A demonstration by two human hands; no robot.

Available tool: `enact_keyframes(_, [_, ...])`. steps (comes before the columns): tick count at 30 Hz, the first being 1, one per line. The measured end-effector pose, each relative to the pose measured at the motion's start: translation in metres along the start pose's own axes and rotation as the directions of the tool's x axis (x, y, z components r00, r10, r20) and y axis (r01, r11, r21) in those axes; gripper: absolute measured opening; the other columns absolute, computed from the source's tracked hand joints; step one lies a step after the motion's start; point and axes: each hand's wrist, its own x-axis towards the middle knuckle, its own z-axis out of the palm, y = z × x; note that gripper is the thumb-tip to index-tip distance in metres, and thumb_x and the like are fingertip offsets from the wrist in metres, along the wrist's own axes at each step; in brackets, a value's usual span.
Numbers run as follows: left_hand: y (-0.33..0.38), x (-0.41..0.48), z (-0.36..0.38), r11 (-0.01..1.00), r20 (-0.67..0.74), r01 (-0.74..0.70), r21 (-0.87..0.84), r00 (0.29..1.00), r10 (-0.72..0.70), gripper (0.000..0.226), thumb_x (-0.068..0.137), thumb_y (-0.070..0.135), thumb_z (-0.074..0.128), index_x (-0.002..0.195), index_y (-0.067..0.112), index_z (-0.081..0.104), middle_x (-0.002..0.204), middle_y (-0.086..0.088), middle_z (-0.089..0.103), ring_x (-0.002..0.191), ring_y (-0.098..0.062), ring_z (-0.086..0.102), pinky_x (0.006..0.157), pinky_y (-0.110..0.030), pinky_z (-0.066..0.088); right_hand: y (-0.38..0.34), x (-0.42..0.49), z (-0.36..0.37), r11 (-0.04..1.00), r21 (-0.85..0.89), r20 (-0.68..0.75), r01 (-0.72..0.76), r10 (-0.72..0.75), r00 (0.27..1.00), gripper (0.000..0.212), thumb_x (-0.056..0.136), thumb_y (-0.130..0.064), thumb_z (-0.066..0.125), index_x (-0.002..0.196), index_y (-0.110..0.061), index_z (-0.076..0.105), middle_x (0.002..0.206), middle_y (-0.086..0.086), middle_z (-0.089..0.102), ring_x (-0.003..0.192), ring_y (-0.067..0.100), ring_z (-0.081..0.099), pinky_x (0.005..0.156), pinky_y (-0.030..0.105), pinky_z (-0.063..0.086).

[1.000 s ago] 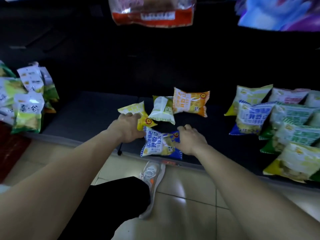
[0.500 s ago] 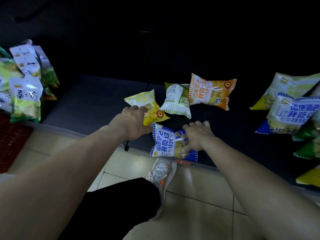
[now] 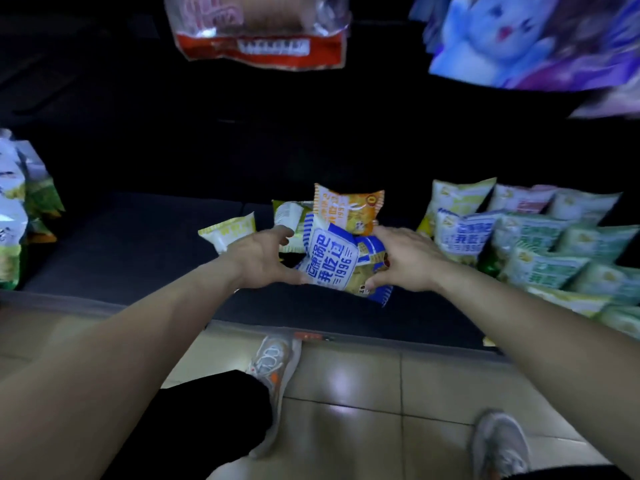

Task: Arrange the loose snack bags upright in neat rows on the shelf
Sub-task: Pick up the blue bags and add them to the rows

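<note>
A blue and white snack bag (image 3: pixel 332 261) is held tilted just above the dark shelf (image 3: pixel 138 258), near its middle. My left hand (image 3: pixel 263 258) grips its left edge, thumb below and fingers above. My right hand (image 3: pixel 405 261) grips its right side the same way. Right behind it an orange bag (image 3: pixel 349 209) stands upright, its lower part hidden by the blue bag. A green and white bag (image 3: pixel 289 216) and a yellow bag (image 3: pixel 228 232) lie loose to the left of the orange one.
Rows of green, white and blue bags (image 3: pixel 540 244) fill the shelf's right end. More bags (image 3: pixel 17 216) stand at the far left. A red-edged bread bag (image 3: pixel 256 29) and a blue-purple package (image 3: pixel 519 39) hang overhead. My shoes (image 3: pixel 273 362) are on the tiled floor below the shelf's edge.
The blue bag has come up off the shelf's front edge and now sits between both hands. My left hand left the yellow bag and took the blue bag's left edge.
</note>
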Motion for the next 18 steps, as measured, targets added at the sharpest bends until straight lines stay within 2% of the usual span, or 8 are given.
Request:
enact_keyframes(2, [0.034, -0.003, 0.002, 0.988, -0.038, -0.105, -0.110, 0.994, 0.101, 0.095, 0.062, 0.056, 0.086, 0.142, 0.030, 0.041, 0.130, 0.015, 0.057, 0.121, -0.010, 0.053, 0.100, -0.031, 0.044, 0.010, -0.028, -0.027, 0.998, 0.065, -0.045, -0.012, 0.015, 0.999, 0.065, 0.062, -0.058, 0.086, 0.106, -0.035, 0.044, 0.106, -0.013, 0.056, 0.104, 0.016, 0.053, 0.081, 0.035, 0.038])
enact_keyframes(5, [0.083, -0.007, 0.010, 0.925, -0.112, -0.250, -0.286, 0.968, 0.227, 0.075, 0.062, 0.043, 0.091, 0.127, 0.031, 0.053, 0.111, 0.019, 0.067, 0.103, -0.001, 0.062, 0.093, -0.028, 0.049, 0.028, -0.069, -0.048, 0.988, 0.144, -0.116, -0.046, 0.063, 0.991, 0.065, 0.062, -0.055, 0.088, 0.106, -0.031, 0.048, 0.100, -0.014, 0.059, 0.095, 0.012, 0.057, 0.074, 0.034, 0.042])
enact_keyframes(9, [0.136, -0.007, 0.027, 0.865, -0.185, -0.354, -0.356, 0.934, 0.306, 0.065, 0.065, 0.036, 0.090, 0.121, 0.027, 0.058, 0.104, 0.013, 0.072, 0.093, -0.004, 0.068, 0.087, -0.032, 0.054, 0.065, -0.109, -0.053, 0.963, 0.234, -0.141, -0.137, 0.173, 0.975, 0.081, 0.061, -0.058, 0.087, 0.126, -0.033, 0.047, 0.112, -0.013, 0.061, 0.101, 0.012, 0.060, 0.082, 0.035, 0.049])
enact_keyframes(12, [0.166, 0.001, 0.047, 0.914, -0.203, -0.349, -0.206, 0.929, 0.309, 0.063, 0.066, 0.041, 0.088, 0.119, 0.029, 0.056, 0.098, 0.018, 0.068, 0.091, -0.007, 0.065, 0.081, -0.032, 0.052, 0.101, -0.130, -0.053, 0.966, 0.153, -0.155, -0.209, 0.233, 0.960, 0.089, 0.070, -0.063, 0.080, 0.143, -0.026, 0.042, 0.131, -0.004, 0.055, 0.119, 0.019, 0.054, 0.096, 0.041, 0.046])
enact_keyframes(14, [0.183, 0.010, 0.062, 0.945, -0.185, -0.319, -0.067, 0.935, 0.303, 0.062, 0.067, 0.043, 0.087, 0.118, 0.031, 0.055, 0.096, 0.018, 0.064, 0.089, -0.010, 0.062, 0.078, -0.033, 0.051, 0.127, -0.144, -0.051, 0.946, 0.179, -0.185, -0.271, 0.303, 0.935, 0.082, 0.081, -0.059, 0.073, 0.147, -0.023, 0.039, 0.142, 0.003, 0.049, 0.127, 0.023, 0.051, 0.100, 0.041, 0.045])
enact_keyframes(16, [0.197, 0.025, 0.078, 0.960, -0.146, -0.276, 0.051, 0.949, 0.280, 0.070, 0.068, 0.044, 0.085, 0.128, 0.029, 0.052, 0.105, 0.010, 0.065, 0.091, -0.014, 0.062, 0.079, -0.036, 0.054, 0.156, -0.157, -0.045, 0.911, 0.231, -0.164, -0.341, 0.382, 0.909, 0.074, 0.089, -0.055, 0.067, 0.149, -0.022, 0.038, 0.145, 0.005, 0.046, 0.127, 0.026, 0.051, 0.099, 0.042, 0.045])
enact_keyframes(18, [0.208, 0.045, 0.094, 0.961, -0.110, -0.240, 0.136, 0.961, 0.255, 0.076, 0.069, 0.045, 0.084, 0.134, 0.030, 0.048, 0.116, 0.004, 0.066, 0.095, -0.018, 0.063, 0.078, -0.040, 0.056, 0.184, -0.167, -0.038, 0.888, 0.197, -0.101, -0.416, 0.440, 0.892, 0.074, 0.090, -0.057, 0.064, 0.149, -0.024, 0.036, 0.148, 0.005, 0.043, 0.126, 0.027, 0.051, 0.100, 0.045, 0.045])
